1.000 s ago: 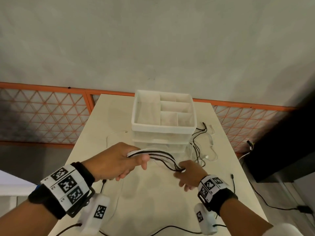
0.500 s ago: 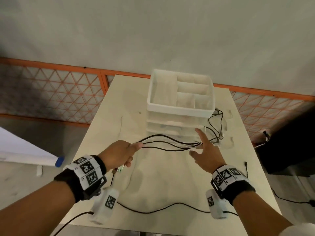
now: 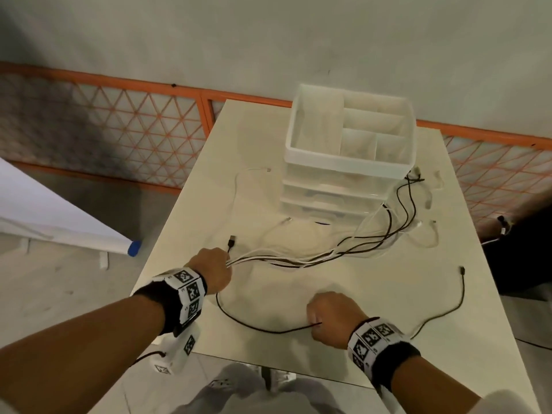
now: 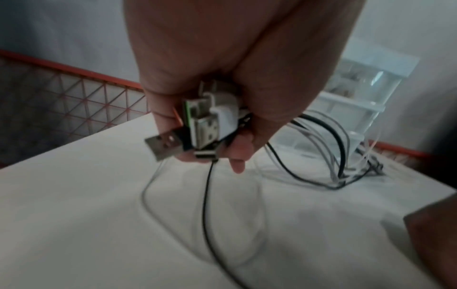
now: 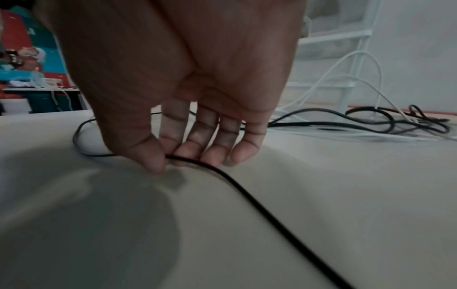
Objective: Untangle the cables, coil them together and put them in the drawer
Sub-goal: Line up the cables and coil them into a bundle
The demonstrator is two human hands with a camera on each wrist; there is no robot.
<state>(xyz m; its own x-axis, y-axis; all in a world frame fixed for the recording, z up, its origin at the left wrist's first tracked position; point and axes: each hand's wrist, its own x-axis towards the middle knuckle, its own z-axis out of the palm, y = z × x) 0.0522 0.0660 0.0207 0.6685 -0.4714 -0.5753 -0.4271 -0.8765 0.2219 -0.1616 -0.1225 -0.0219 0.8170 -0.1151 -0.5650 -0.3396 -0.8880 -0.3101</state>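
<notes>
The left hand grips a bundle of black and white cables by their USB plugs, and the strands trail across the surface toward the drawer unit. The right hand pinches a separate black cable between thumb and fingertips, low against the surface near its front edge.

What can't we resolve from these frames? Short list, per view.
- Head view: left hand seen from the back, so its grip on the cable bundle is hidden.
- Head view: right hand knuckles cover the contact with the black cable.
- Left wrist view: how many plugs are held; they overlap and blur.
- Head view: drawer unit drawer contents; the translucent fronts blur them.
</notes>
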